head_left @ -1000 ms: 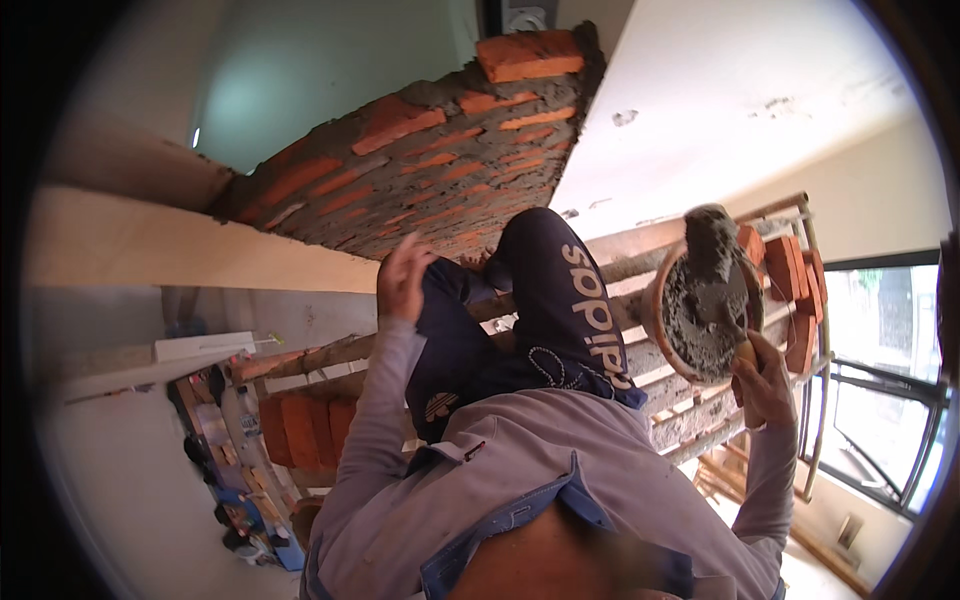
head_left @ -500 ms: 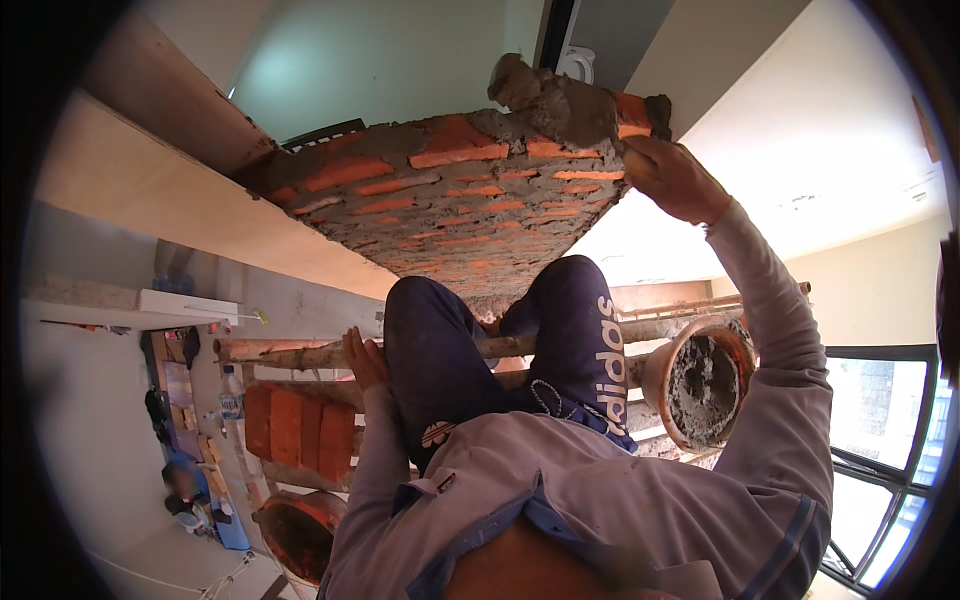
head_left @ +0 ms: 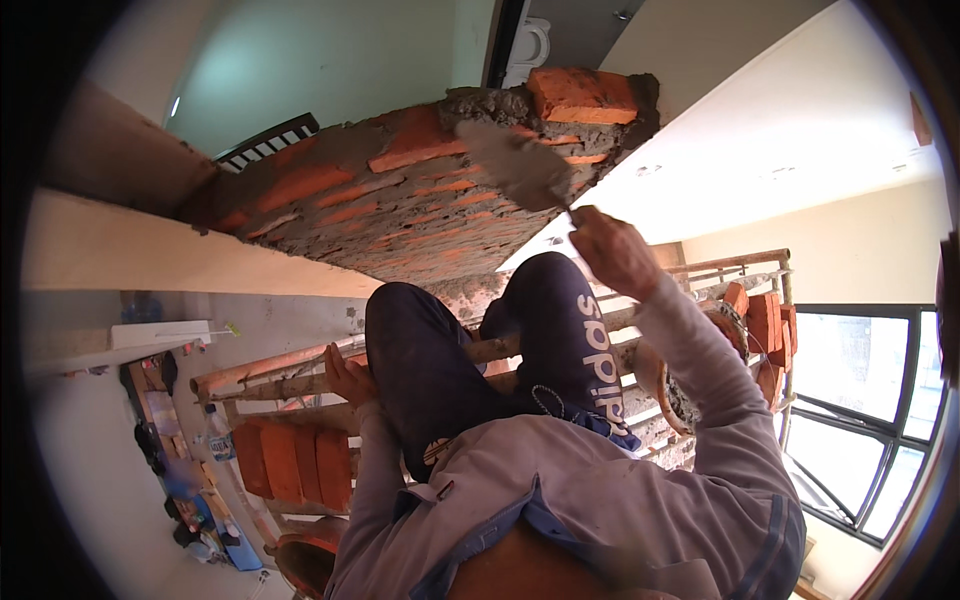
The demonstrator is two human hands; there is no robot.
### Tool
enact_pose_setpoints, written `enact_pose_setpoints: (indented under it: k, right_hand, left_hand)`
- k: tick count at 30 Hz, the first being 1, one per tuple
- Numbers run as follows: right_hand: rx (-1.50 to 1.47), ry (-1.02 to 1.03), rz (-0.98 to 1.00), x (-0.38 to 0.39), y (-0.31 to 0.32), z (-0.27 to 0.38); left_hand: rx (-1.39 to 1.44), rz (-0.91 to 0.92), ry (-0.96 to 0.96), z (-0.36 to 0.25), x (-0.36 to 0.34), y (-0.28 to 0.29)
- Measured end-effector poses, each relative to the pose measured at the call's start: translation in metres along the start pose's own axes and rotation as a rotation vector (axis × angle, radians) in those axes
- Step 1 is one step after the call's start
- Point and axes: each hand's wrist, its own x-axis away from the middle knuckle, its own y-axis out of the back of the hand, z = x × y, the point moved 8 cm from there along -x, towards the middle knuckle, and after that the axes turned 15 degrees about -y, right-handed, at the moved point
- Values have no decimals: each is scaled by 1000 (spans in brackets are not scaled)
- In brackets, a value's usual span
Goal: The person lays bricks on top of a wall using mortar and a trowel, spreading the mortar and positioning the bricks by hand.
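On the brick wall (head_left: pixel 400 212), mortar work in hand

Nearest, the left hand (head_left: pixel 350 380) lies loosely spread beside the left thigh (head_left: pixel 412 350), holding nothing visible. Farther out, the right hand (head_left: pixel 615 252) is closed round the handle of a mortar-smeared trowel (head_left: pixel 518 168), its blade before the upper wall. Beyond, wet mortar (head_left: pixel 485 103) adjoins a top brick (head_left: pixel 583 97). Probably this is spreading or trimming; the next move seems to call for steady blade control.
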Motion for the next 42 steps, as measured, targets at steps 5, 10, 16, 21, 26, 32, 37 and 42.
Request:
enact_pose_setpoints:
  k: [5,10,16,21,26,32,37,42]
  right_hand:
    - [66,-48,-45,-24,-29,-35]
    - [34,-178,0,-6,-24,-61]
    - [78,-250,40,66,38,-58]
    - [102,-694,81,190,206,-44]
    - [988,-362,375,243,253,-21]
    - [925,-856,600,275,169,-136]
    - [402,-1012,659,296,131,-164]
    - [186,-1056,544,309,122,-132]
  left_hand:
    - [-40,46,-32,8,5,1]
    - [-41,73,-46,-10,-6,8]
    - [-25,65,-81,6,-2,0]
    - [-129,132,-74,32,-4,-3]
    - [158,-35,93,-49,-79,14]
    - [384,194,-297,-162,-142,-7]
    - [71,174,-9,-2,-74,18]
    - [-219,296,-132,69,-20,44]
